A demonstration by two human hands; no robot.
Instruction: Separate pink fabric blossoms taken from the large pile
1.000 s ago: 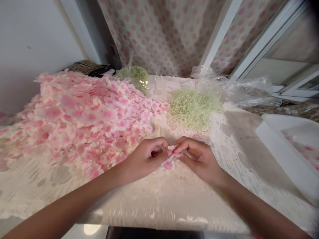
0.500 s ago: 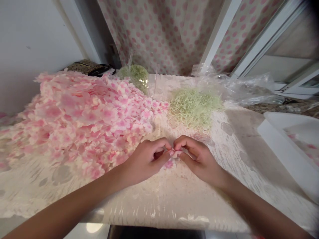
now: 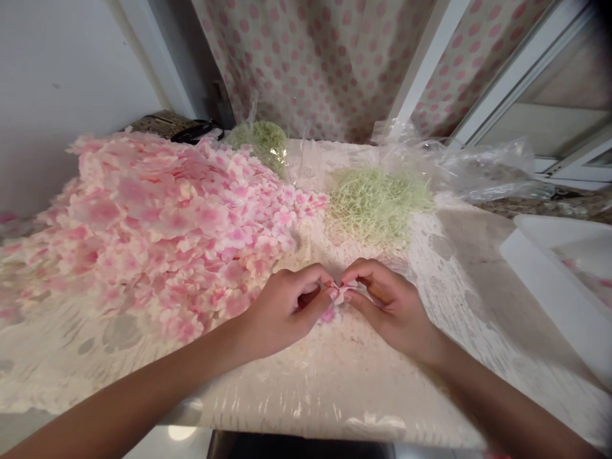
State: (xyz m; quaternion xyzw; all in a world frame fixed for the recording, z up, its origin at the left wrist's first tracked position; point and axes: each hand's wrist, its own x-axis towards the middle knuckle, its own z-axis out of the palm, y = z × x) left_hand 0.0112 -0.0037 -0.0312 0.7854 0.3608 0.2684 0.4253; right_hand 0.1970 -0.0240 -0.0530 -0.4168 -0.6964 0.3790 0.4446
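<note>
Between my two hands is a small pink-and-white artificial flower (image 3: 342, 292), a thin petal piece partly covered by my fingertips. My left hand (image 3: 291, 306) pinches its left side between thumb and forefinger. On the other side, my right hand (image 3: 389, 303) grips it with thumb and curled forefinger. Just below the fingertips, another pink flower (image 3: 327, 315) lies on the table, partly hidden by my left thumb. A large heap of pink and white artificial flowers (image 3: 162, 217) spreads to the left of my hands.
Beyond my hands lies a pile of pale green shredded filler (image 3: 377, 204). Clear plastic bags (image 3: 488, 169) sit behind it, and a bag of green filler (image 3: 268, 143) stands farther left. A white tub (image 3: 545, 280) with pink pieces is at the right. A cloth-covered table (image 3: 306, 395) supports everything.
My right hand has opened out slightly around the flower, and more of its petals show between my fingertips. Both hands keep their pinch. The view has shifted a little.
</note>
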